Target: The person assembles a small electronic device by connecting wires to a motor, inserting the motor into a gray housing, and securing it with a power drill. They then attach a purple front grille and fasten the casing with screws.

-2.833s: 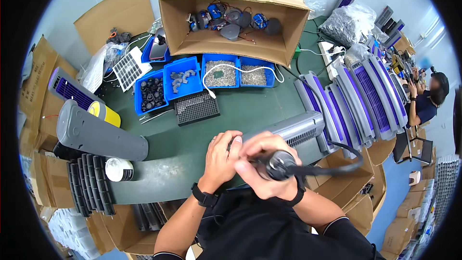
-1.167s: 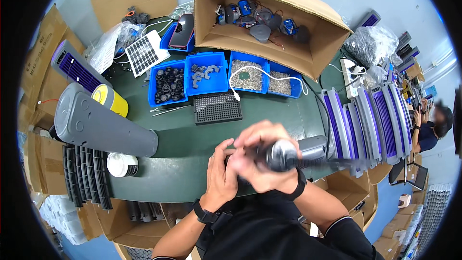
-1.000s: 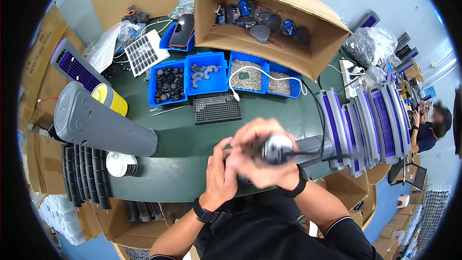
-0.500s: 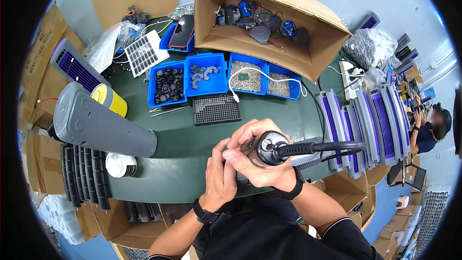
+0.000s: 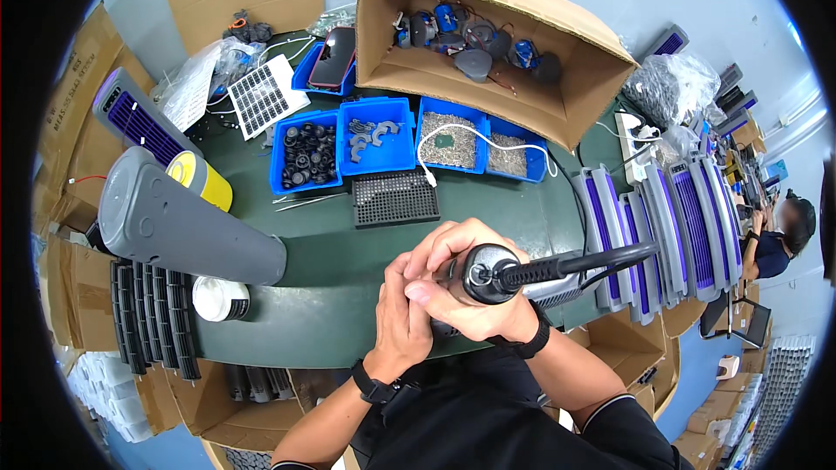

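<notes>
Upright in my right hand [image 5: 477, 318] is a black corded electric screwdriver [image 5: 488, 275], seen from its top end, with the fingers wrapped round its body. Its thick black cable leaves toward the right. My left hand [image 5: 402, 318] is closed, right up against the right hand, fingertips meeting at the tool's left side. What the left fingers grip, and the screwdriver's tip, are hidden under the hands. Below and to the right of the hands lies a grey slotted housing [image 5: 562, 290], partly covered by the cable and the right hand.
Beyond the hands are a black hole-grid tray [image 5: 396, 200] and blue bins, including one of black knobs [image 5: 309, 157]. Grey-purple housings [image 5: 692, 226] line the right. A tall grey cylinder [image 5: 192, 222] and a white tub [image 5: 219, 298] stand left. An open carton [image 5: 592, 61] holds motors.
Both hands and the screwdriver have shifted very slightly within the picture, and the whole bench view has moved a little right. The grip looks the same.
</notes>
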### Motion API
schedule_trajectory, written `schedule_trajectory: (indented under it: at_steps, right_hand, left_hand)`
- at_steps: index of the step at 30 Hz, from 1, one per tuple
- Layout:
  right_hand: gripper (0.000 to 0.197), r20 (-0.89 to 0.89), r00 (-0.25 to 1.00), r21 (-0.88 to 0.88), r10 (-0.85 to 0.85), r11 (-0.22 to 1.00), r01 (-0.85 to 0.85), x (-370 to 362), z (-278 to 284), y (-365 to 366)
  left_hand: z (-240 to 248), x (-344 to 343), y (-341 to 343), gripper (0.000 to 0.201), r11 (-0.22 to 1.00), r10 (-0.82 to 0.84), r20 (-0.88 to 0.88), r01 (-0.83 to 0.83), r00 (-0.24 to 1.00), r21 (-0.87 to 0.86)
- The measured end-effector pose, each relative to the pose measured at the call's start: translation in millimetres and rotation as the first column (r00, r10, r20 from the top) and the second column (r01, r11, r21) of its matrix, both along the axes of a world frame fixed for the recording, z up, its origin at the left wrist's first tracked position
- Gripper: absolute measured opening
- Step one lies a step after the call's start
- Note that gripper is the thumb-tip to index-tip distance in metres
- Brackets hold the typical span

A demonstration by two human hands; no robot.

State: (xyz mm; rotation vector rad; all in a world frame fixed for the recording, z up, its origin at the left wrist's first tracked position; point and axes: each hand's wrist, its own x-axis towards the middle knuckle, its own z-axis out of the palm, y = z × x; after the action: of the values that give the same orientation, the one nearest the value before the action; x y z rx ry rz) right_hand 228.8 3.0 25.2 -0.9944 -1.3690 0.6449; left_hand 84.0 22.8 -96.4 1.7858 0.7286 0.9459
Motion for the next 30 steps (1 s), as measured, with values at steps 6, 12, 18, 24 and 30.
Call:
schedule_trajectory:
  at_steps: [6, 12, 18, 24, 30]
  right_hand:
    - [0.029, -0.006, 1.0, 0.024, -0.011, 1.0, 0.011, -2, -1, 1]
    - [0.029, 0.045, 0.999, 0.013, -0.019, 1.0, 0.019, -1, 7, 0]
    - [0.033, -0.336, 0.942, 0.095, -0.022, 0.994, 0.057, 14, 33, -18]
    - [0.03, -0.231, 0.942, -0.003, -0.242, 0.969, 0.248, 46, 30, -35]
    - [0.028, -0.276, 0.917, -0.044, -0.289, 0.956, 0.289, 49, 22, -35]
  left_hand:
    - [6, -3, -2, 0.045, 0.999, -0.014, -0.019, 0.013, 1.0, -0.031]
    - [14, 1, 1, 0.046, 0.999, 0.03, -0.013, -0.029, 0.999, 0.046]
    - [32, -21, 11, 0.052, 0.963, -0.049, -0.126, 0.013, 0.991, -0.268]
    - [62, -26, 14, 0.052, 0.958, -0.084, -0.231, 0.015, 0.969, -0.286]
    - [45, -16, 7, 0.049, 0.972, -0.003, -0.298, -0.068, 0.955, -0.227]
